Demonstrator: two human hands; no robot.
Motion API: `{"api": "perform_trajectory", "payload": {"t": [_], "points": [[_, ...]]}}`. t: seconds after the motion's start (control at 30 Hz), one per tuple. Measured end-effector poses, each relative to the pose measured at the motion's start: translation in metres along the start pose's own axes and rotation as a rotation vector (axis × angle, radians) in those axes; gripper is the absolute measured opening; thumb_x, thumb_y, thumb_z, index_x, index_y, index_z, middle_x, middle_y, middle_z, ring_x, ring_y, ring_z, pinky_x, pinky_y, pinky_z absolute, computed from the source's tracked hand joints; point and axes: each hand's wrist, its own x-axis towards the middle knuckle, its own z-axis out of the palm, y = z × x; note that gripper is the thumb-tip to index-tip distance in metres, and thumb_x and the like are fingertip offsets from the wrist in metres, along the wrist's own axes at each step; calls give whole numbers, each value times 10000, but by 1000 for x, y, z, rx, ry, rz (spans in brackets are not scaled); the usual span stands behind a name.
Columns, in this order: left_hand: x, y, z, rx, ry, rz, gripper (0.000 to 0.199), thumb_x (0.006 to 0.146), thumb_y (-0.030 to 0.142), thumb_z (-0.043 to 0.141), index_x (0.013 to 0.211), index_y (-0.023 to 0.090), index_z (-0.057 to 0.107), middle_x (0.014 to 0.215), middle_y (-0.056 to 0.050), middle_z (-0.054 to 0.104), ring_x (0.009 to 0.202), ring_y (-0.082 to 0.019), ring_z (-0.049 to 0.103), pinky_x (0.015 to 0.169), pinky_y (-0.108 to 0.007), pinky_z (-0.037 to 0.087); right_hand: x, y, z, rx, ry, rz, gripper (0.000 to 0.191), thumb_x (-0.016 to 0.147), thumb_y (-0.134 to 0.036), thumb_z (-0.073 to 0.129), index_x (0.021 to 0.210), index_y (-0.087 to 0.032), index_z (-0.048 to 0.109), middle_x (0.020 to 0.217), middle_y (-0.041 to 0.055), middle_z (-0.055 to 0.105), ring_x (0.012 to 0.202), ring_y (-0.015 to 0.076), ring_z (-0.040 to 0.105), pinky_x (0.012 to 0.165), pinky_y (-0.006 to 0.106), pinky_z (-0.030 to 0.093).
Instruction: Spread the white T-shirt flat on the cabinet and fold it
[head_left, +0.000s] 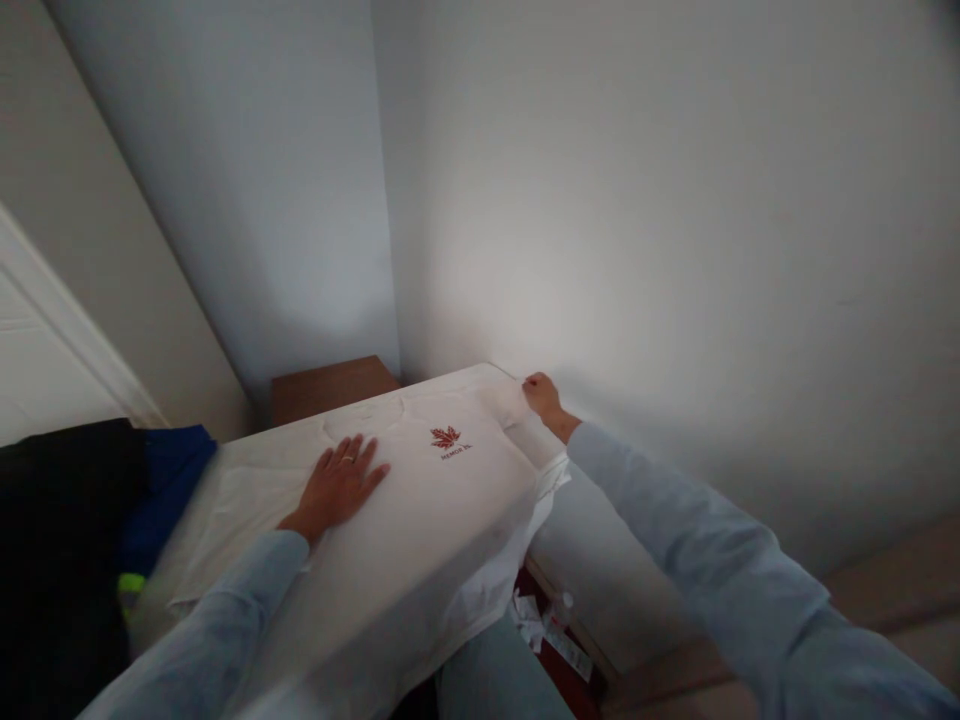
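My white shirt [457, 510] lies face up on a pale surface [262, 448], collar toward 12 o'clock, long axis running down to 6. My left hand [341, 482] presses flat on it, fingers spread, while my right hand [541, 395] is a fist gripping its sleeve at 2. Black clothes [64, 540] crowd 9, a brown wooden piece [330, 388] stands at 11, and the wall [645, 260] blocks just past my fist.

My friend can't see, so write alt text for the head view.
A white shirt with a red leaf print lies spread under a flat left hand; the right hand is closed at one sleeve near a pale wall.
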Motion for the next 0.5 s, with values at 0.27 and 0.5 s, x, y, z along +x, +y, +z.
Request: {"api": "perform_trajectory", "payload": {"t": [0.27, 0.5], "points": [[0, -1, 3, -23, 16, -4, 646, 1020, 501, 335, 1561, 147, 332, 1612, -159, 303, 1496, -325, 277, 1199, -488, 242, -73, -35, 26, 42, -534, -661, 254, 906, -213, 626, 1150, -185, 691, 1317, 85, 657, 1250, 176, 575, 1112, 304, 419], [-2, 2, -1, -35, 9, -15, 640, 1024, 500, 321, 1556, 145, 345, 1615, -155, 304, 1503, -314, 264, 1206, -477, 226, -59, -5, 29, -75, -467, -537, 536, 902, -251, 585, 1421, -134, 510, 1478, 182, 500, 1402, 288, 427, 1196, 476, 314]]}}
